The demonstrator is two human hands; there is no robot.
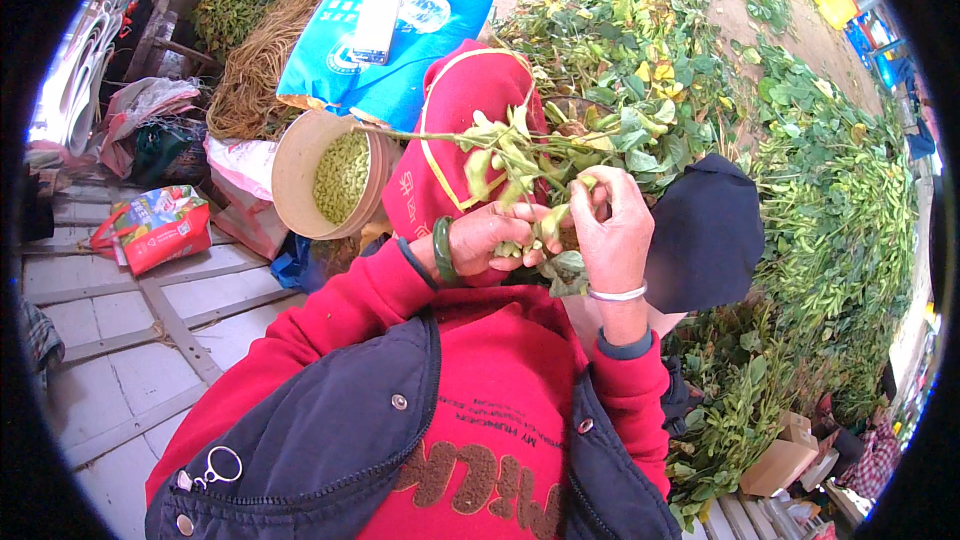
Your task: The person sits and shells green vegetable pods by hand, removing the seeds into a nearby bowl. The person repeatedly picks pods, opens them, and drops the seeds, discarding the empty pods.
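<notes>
My left hand (pixel 480 240), with a green bangle at the wrist, is curled closed around a few pale green bean pods. Close beside it my right hand (pixel 615 225), wearing a silver bangle, pinches a green bean pod (pixel 552 223) between thumb and fingers. Just beyond both hands lies a cut bean plant (pixel 512 162), its thin stem pointing left and pods and leaves hanging from it. Under the stem is red cloth (pixel 425 175) with yellow edging. A tan bucket (pixel 290 180), partly filled with shelled green beans (pixel 343 178), stands to the left.
Behind the bucket a blue sack (pixel 440 15) carries a phone (pixel 380 20). Uprooted bean plants (pixel 820 200) are heaped along the right and far side. A red bag (pixel 168 230) rests on pale tiles at left. Cardboard boxes (pixel 780 460) sit at lower right, near another person's checked sleeve (pixel 878 460).
</notes>
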